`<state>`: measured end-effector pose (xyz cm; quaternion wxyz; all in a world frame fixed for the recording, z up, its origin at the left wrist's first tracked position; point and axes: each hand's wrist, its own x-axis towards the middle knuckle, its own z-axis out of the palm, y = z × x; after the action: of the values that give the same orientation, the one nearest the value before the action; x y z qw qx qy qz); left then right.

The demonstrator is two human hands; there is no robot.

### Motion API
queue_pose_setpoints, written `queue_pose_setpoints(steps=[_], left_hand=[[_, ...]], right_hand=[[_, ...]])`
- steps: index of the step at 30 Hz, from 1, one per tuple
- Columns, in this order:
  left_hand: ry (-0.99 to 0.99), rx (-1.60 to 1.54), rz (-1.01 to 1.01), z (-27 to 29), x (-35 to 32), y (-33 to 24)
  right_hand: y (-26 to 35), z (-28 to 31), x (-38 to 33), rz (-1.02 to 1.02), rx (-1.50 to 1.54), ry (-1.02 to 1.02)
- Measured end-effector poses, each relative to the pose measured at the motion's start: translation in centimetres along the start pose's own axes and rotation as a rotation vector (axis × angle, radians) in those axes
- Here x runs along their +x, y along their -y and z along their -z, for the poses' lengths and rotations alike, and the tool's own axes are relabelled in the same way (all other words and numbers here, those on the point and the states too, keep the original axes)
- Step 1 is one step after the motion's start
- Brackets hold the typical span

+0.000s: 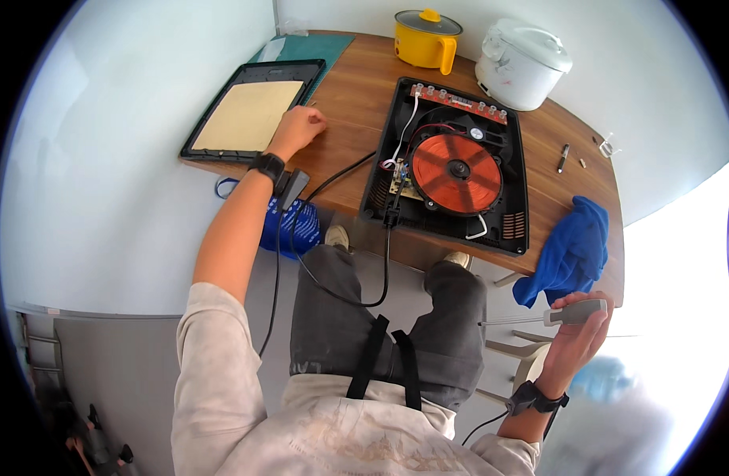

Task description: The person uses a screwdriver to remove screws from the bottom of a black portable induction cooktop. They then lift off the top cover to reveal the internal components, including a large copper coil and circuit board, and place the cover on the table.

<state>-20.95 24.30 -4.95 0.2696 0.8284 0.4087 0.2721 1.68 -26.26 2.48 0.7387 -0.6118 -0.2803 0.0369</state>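
Note:
My right hand (575, 337), off the table's right front corner, grips a screwdriver (578, 312) by its grey handle; the thin shaft points left. My left hand (299, 131) is over the table beside the black cover panel (191, 141), which has a beige sheet (249, 115) lying in it. Its fingers are curled together, and anything between them is hidden. Right of that hand lies an opened induction cooker base (517, 182), its round copper-coloured coil (448, 184), wires and button board (459, 101) exposed.
A yellow pot (416, 47) and a white rice cooker (531, 59) stand at the back. At the right are a marker pen (563, 159) and a blue cloth (575, 246) draped over the edge. The black power cord (387, 270) loops down past my legs. A blue bag (301, 230) sits below the table.

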Motion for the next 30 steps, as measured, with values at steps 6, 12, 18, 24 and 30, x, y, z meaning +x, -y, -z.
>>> queue_pose_setpoints(steps=[6, 12, 18, 24, 30], left_hand=[[-0.108, 0.174, -0.172, -1.5, 0.6, 1.3], [-0.064, 0.127, -0.028, -1.1, -0.1, 0.4], [-0.106, -0.055, -0.003, -0.1, -0.7, 2.2], [-0.276, -0.412, -0.26, 0.1, -7.3, -10.7], [0.536, -0.817, -0.176, -6.7, -23.3, -22.3]], right_hand=[[-0.9, 0.8, -1.4, -0.051, -0.021, -0.006], [-1.2, 0.7, -1.9, -0.092, -0.03, 0.003], [-1.9, 1.4, -1.5, -0.055, 0.06, 0.056], [-1.2, 1.0, -0.3, -0.035, 0.202, 0.022], [1.3, -0.3, 3.9, 0.068, 0.372, 0.048]])
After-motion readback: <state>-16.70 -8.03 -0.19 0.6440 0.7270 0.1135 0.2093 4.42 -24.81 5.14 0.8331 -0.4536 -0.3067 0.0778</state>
